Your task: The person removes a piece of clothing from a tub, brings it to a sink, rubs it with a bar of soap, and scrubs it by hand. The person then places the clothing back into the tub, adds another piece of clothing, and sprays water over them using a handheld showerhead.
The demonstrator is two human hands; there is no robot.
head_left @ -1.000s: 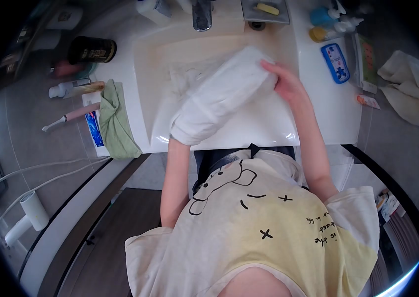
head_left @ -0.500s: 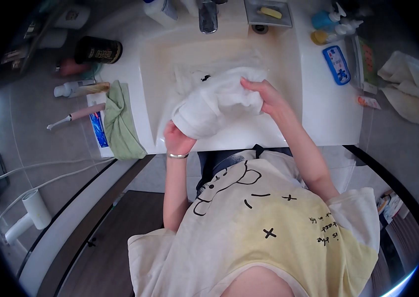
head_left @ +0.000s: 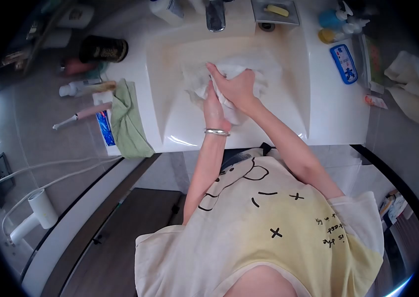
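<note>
We have brought our hands together since the earlier frame, bunching the white cloth (head_left: 240,68) within the sink (head_left: 286,116). Our right hand (head_left: 239,91) clasps it, angled leftward; our left hand (head_left: 214,111) points towards the tap (head_left: 215,17), its closure we cannot tell.

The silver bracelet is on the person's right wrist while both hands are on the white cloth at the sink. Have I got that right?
Not quite: the head view shows the silver bracelet on the left wrist, not the right. The left hand and right hand are indeed both on the white cloth at the sink.
</note>
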